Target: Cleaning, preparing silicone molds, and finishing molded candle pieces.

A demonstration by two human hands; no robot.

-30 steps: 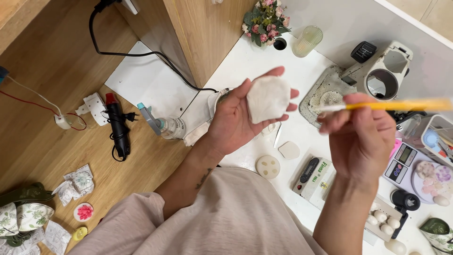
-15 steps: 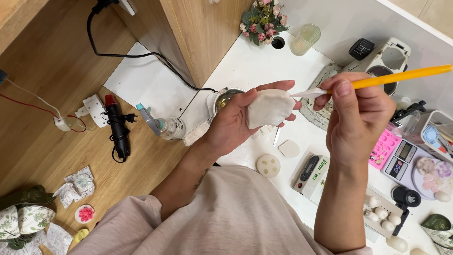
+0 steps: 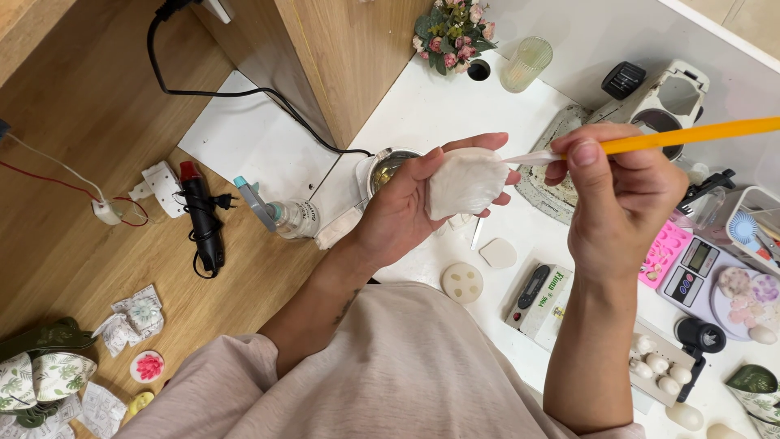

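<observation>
Brush tip just reached white moulded disc in my left hand; right hand pinching orange-handled brush, so brushing seems underway.

A home craft corner: pink mould, scale, white worktable.

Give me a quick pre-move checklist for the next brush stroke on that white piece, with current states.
1. Left hand grips the white piece: ok, thumb and fingers wrap it.
2. Right hand holds the yellow-handled brush: ok.
3. Brush tip on the piece: ok, at its upper right edge.
4. Paint or glue on the bristles: cannot tell.
5. Piece held over the white table: ok.
6. Small metal bowl within reach: ok, just behind the left hand.
</observation>
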